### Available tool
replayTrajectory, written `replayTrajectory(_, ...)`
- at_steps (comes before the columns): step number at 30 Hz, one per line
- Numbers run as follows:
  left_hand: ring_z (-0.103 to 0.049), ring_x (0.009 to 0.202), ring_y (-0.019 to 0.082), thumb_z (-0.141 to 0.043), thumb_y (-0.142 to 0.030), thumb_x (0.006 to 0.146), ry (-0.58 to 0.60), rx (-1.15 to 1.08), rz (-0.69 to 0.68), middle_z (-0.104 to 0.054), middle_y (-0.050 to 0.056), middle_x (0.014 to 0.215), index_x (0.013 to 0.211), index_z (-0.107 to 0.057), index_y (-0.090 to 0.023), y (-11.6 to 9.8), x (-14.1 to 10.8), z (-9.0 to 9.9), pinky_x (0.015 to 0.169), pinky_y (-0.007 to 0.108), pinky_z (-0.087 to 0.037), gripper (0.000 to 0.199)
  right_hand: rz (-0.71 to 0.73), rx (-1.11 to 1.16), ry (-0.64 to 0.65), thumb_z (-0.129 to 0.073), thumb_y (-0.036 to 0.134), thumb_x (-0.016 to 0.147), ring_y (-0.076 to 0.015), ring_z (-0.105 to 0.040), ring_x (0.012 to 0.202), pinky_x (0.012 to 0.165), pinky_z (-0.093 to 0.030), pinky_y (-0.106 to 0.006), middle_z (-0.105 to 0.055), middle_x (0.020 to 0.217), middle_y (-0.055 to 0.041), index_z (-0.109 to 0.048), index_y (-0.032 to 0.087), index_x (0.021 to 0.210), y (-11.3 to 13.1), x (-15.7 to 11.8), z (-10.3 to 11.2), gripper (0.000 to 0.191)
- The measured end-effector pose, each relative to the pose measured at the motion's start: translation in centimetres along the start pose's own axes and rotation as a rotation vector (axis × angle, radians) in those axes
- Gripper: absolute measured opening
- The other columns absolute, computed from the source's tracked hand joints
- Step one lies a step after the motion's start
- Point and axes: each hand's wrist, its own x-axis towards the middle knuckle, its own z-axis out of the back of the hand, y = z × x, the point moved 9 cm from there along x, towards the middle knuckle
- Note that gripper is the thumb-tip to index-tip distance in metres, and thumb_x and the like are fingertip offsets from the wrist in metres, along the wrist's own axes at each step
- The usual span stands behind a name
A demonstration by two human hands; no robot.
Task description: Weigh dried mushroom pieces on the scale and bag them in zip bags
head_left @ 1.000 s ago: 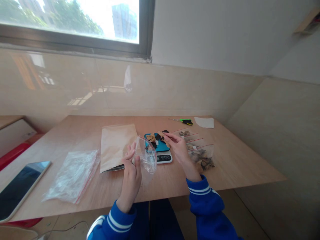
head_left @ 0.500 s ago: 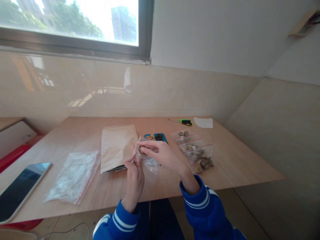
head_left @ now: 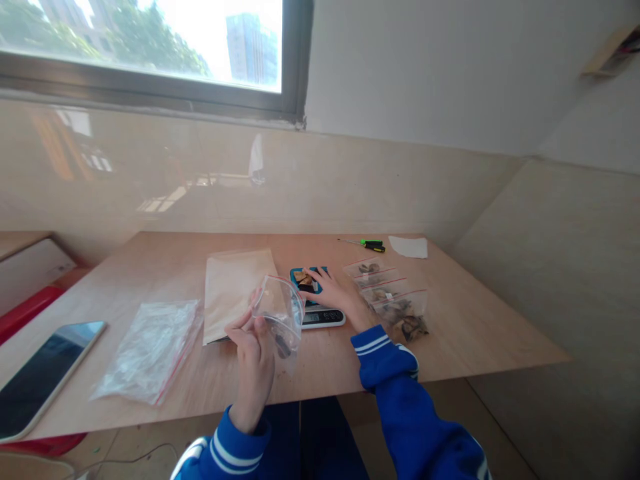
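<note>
Two hands are at work at the centre of the frame, above the wooden counter (head_left: 480, 333). The left hand (head_left: 253, 353) stands upright just below centre, its fingers (head_left: 244, 327) curled closed on a clear zip bag (head_left: 280, 310) with a red seal line, holding it up off the counter; the bag is puffed open, and a dark piece (head_left: 283, 347) sits low inside it.

The right hand (head_left: 340, 293) reaches forward over a digital scale (head_left: 323, 319) to the right of the bag. Its fingers (head_left: 320, 280) are spread and angled down, their tips at a small heap of dried pieces (head_left: 303, 280) on the teal platform — whether they have hold of a piece cannot be determined from this view.

Just left of the scale, partly behind the raised bag, lies a kraft paper envelope (head_left: 235, 293). A flattened zip bag (head_left: 150, 350) lies further left, and a dark-screened tablet (head_left: 50, 377) sits at the lower left edge of the counter. Right of the scale, three zip bags (head_left: 387, 300) of dried brown pieces lie overlapping in a row. Near the far edge, at upper right of the counter, are a green-and-black-handled screwdriver (head_left: 373, 245) and a white paper sheet (head_left: 408, 247), well apart from both hands.
</note>
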Motion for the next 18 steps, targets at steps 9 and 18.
replayTrajectory(9,-0.060,0.112,0.027,-0.039,-0.044,0.094,-0.006,0.032,0.034,-0.062,0.017,0.111,0.106,-0.040,-0.017,0.4,0.0,0.4,0.097,0.051,-0.049,0.030,0.087,0.061,-0.191,-0.068,0.046,0.079,-0.0316,-0.043,0.132,0.108,-0.034,-0.051,-0.055,0.136,-0.0163,-0.060,0.021,0.126,-0.1,-1.3,0.4,0.054)
replayTrajectory(18,-0.058,0.116,0.029,-0.035,-0.048,0.094,0.028,0.058,0.025,-0.061,0.018,0.112,0.102,-0.042,-0.018,0.2,0.1,0.2,0.100,0.055,-0.046,0.031,0.093,0.273,-0.302,-0.068,0.027,0.078,-0.0263,-0.062,0.111,0.100,-0.044,-0.043,-0.069,0.116,-0.0117,-0.069,0.020,0.110,0.2,-2.5,1.9,0.033)
